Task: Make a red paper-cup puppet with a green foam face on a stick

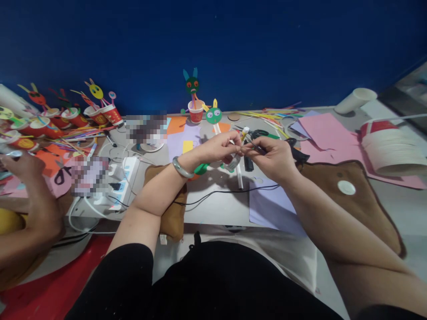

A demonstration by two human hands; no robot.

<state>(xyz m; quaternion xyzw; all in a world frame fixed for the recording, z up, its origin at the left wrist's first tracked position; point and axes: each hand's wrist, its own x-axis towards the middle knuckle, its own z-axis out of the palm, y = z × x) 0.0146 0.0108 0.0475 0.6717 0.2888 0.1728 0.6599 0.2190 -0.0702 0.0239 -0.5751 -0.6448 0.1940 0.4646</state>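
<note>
Both hands meet above the middle of the table. My left hand (224, 146), with a bangle at the wrist, is closed on a clear roll of tape (233, 163) that shows below the fingers. Close against it, my right hand (275, 156) is pinched around a thin dark piece too small to make out. Just behind the fingers lie black-handled scissors (260, 133). A green paper face with yellow ears (213, 114) stands beyond my left hand. Under the hands is a white stick or tube (239, 177).
A red cup with a green rabbit-like figure (196, 112) stands at the back. Decorated cups (113, 114) crowd the left, near a power strip (128, 178) and another person's hand (25, 166). Pink paper (325, 131) and stacked cups (390, 149) lie right. A black cable (213, 192) crosses the front.
</note>
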